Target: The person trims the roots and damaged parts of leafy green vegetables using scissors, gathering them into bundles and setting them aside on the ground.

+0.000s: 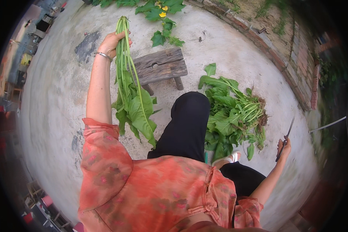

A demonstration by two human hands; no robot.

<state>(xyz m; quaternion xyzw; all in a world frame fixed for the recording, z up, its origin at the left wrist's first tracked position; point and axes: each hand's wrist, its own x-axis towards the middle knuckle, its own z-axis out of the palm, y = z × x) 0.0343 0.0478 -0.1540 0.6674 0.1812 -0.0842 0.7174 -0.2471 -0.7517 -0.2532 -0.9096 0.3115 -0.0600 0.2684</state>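
Note:
My left hand (113,43), a bracelet at its wrist, is closed around the pale stems of a bunch of leafy greens (137,106). The stem ends stick up past my fingers, and the broad leaves hang down toward my lap. Out to the right, my right hand (284,148) grips a pair of dark scissors (287,136) with the blades pointing up and away. Between that hand and my knee lies a heap of leafy greens (230,112) on the ground, its roots brown with soil on the right side.
A low wooden stool (157,67) with a hole in its seat stands just beyond my knee. Farther off, a vine with yellow flowers (163,14) trails over the concrete ground (58,116). A brick edging (274,54) borders a soil bed at the far right.

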